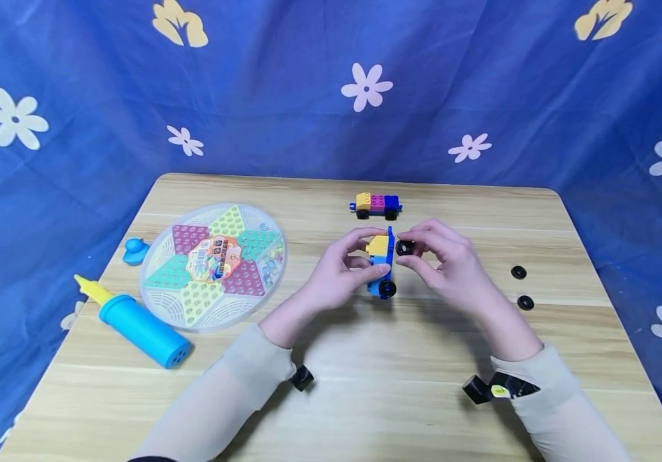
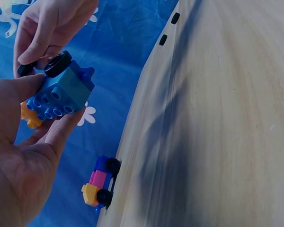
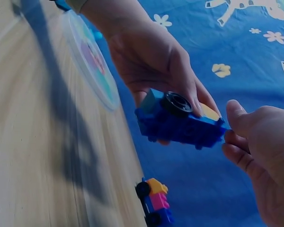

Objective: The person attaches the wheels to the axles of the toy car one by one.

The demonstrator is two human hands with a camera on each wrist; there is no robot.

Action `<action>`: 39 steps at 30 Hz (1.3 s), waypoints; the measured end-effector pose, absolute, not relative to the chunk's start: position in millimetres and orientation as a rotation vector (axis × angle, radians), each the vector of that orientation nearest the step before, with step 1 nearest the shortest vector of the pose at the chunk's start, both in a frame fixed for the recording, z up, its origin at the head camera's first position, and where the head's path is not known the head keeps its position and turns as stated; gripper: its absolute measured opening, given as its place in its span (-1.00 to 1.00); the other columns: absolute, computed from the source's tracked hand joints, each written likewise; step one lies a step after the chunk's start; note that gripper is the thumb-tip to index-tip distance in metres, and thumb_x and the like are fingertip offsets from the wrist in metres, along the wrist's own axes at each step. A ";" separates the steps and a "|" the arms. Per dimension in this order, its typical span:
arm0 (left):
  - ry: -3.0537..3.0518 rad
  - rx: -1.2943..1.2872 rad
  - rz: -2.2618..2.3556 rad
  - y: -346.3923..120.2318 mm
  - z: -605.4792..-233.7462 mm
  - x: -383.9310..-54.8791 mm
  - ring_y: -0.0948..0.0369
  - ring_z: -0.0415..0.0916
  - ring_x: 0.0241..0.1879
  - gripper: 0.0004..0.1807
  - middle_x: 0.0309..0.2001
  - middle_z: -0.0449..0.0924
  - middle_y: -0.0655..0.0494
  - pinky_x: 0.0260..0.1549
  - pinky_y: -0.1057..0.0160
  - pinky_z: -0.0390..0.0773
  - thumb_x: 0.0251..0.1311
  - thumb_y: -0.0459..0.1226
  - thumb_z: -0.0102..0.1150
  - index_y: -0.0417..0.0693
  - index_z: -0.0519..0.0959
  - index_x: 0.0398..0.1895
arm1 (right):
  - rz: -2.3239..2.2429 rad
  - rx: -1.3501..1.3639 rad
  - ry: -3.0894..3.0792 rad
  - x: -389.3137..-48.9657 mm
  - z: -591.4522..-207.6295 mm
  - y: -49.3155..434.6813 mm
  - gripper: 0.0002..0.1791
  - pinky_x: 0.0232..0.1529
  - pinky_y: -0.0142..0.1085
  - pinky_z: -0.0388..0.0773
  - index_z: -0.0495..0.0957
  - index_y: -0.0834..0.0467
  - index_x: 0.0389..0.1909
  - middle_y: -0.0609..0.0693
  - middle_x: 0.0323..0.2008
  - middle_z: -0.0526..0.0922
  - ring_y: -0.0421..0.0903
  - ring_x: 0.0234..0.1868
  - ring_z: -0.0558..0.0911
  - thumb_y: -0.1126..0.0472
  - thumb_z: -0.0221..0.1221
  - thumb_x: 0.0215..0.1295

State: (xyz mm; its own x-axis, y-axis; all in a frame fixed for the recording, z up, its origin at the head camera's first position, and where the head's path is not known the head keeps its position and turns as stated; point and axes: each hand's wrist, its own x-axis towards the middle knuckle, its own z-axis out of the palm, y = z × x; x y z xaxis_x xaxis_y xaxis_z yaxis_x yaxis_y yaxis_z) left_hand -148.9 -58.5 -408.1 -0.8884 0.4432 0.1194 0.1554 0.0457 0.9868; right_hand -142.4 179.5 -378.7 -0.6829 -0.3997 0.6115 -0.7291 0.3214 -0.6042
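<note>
My left hand [image 1: 339, 269] grips a toy block car [image 1: 380, 256] with a dark blue base, light blue blocks and a yellow block, turned on its side above the table. One black wheel [image 3: 178, 103] is on the car's side facing my right hand. My right hand [image 1: 452, 266] pinches a second black wheel [image 1: 405, 248] between thumb and fingers, close beside the base's far end. In the right wrist view my right fingers hide that loose wheel.
A finished-looking block car [image 1: 376, 204] in yellow, pink and blue stands behind the hands. Two black wheels [image 1: 518, 272] lie at right. At left are a round Chinese checkers board [image 1: 158, 308], a blue duck [image 1: 135, 251] and a blue-yellow hand pump [image 1: 143, 330].
</note>
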 end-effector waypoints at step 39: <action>2.190 0.686 1.865 -57.5 -407.0 -144.2 0.10 0.76 -0.19 -0.37 0.07 0.67 -0.01 -0.12 0.07 0.76 0.26 -0.39 0.50 0.01 0.56 0.39 | 1.512 0.835 -2.223 -141.1 -387.0 164.5 -0.67 -0.19 -0.36 0.73 0.83 0.30 -0.24 -0.01 -0.29 0.74 -0.07 -0.31 0.73 0.50 0.64 -0.10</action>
State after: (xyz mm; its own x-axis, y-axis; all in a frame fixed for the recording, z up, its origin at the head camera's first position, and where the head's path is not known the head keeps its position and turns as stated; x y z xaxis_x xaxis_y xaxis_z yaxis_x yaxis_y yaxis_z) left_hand -144.2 -57.5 -407.0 -0.8765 0.4561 0.1543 0.2249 0.1045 0.9688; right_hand -141.1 164.5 -387.0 -0.7757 -0.2838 0.5637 -0.6285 0.2666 -0.7307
